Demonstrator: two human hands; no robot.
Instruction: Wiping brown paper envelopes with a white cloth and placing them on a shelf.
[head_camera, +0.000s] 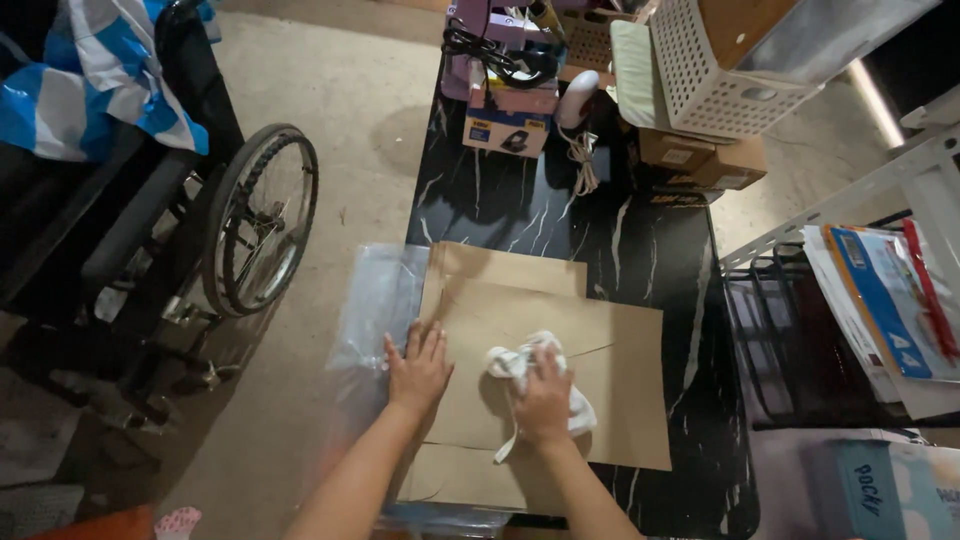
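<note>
- Black marble-patterned table (560, 215) stands on a bare concrete floor, with a wheelchair (215, 215) just beside its left edge and a wire rack of papers to the right.
- Your left hand (418, 368) lies flat, fingers spread and gripping nothing, on the left edge of the brown cardboard sheets (590, 350).
- Your right hand (545, 398) presses down on a crumpled white cloth (520, 362), fingers curled over it; the cloth sits near the middle of the top sheet.
- Risk: the sheets are stacked unevenly and overhang the near table edge. A hard wipe could slide the stack towards you.
- Risk: clear plastic film (375, 300) lies under the left side and hangs off the table; it could let the cardboard slip.
- Risk: a loose strip of the cloth trails below your right hand and could snag.
- Risk: boxes and a white basket (700, 70) crowd the far end, well apart from your hands.
</note>
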